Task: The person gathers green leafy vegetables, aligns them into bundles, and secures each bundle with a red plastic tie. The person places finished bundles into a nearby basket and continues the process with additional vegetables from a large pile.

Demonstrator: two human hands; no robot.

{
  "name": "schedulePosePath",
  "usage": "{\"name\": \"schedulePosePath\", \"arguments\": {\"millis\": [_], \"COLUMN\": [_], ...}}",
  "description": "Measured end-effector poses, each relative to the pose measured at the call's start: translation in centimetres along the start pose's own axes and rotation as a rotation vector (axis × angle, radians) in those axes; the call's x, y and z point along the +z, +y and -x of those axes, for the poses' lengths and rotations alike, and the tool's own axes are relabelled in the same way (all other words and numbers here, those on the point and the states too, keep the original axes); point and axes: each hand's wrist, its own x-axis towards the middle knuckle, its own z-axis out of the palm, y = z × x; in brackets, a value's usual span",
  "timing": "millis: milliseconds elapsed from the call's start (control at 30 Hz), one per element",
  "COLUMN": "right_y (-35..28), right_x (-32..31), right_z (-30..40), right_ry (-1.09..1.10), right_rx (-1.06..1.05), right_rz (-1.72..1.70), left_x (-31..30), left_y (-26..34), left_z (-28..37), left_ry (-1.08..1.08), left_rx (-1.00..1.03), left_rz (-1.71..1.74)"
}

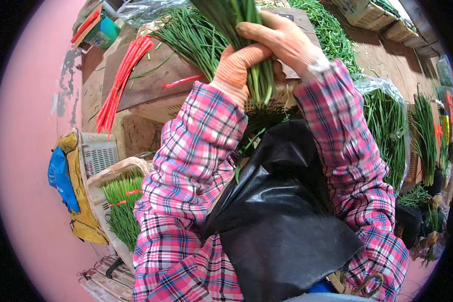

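Note:
My gloved left hand [241,64] and gloved right hand [283,41] are both closed around a bundle of long green stalks [262,81], held up over the near edge of a board. The stalks' pale cut ends point down towards me; their tops run out of the picture. Behind my left hand, a loose heap of green stalks [192,37] lies on the brown board [151,83]. To its left is a tied bunch of red strips [120,87]. A single red strip [183,81] lies near my left wrist.
A white plastic basket [136,162] at the left holds bundles tied with red bands. More greens [336,41] lie beyond the board; others fill a clear plastic bag [387,128] at right. A teal bucket [105,34] stands far left. Another person's hand [432,238] shows at lower right.

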Motion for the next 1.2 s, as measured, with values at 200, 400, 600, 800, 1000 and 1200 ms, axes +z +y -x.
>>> {"name": "schedulePosePath", "arguments": {"millis": [200, 400, 600, 800, 1000, 1200], "right_y": [4.5, 6.7, 5.8, 7.4, 7.7, 7.4], "right_x": [1.1, 0.9, 1.9, 2.6, 3.9, 3.0], "right_z": [-2.4, -1.2, 0.5, -0.4, -1.6, -1.2], "right_ry": [-0.101, 0.016, -0.007, 0.019, -0.053, -0.037], "right_rx": [-0.059, -0.119, -0.064, -0.116, -0.215, -0.235], "right_rz": [0.399, 0.262, 0.292, 0.327, 0.493, 0.582], "left_x": [-7.3, -6.7, -6.7, -4.8, -5.7, -5.4], "left_y": [-0.9, -0.5, 0.0, 1.5, 2.2, 2.6], "left_z": [-1.6, -1.4, -1.8, -0.6, 0.5, 3.1], "left_ry": [0.355, 0.342, 0.323, 0.406, 0.427, 0.304], "left_rx": [-0.313, -0.329, -0.323, -0.172, -0.152, -0.149], "left_rz": [0.237, 0.135, 0.192, 0.205, 0.172, 0.132]}}
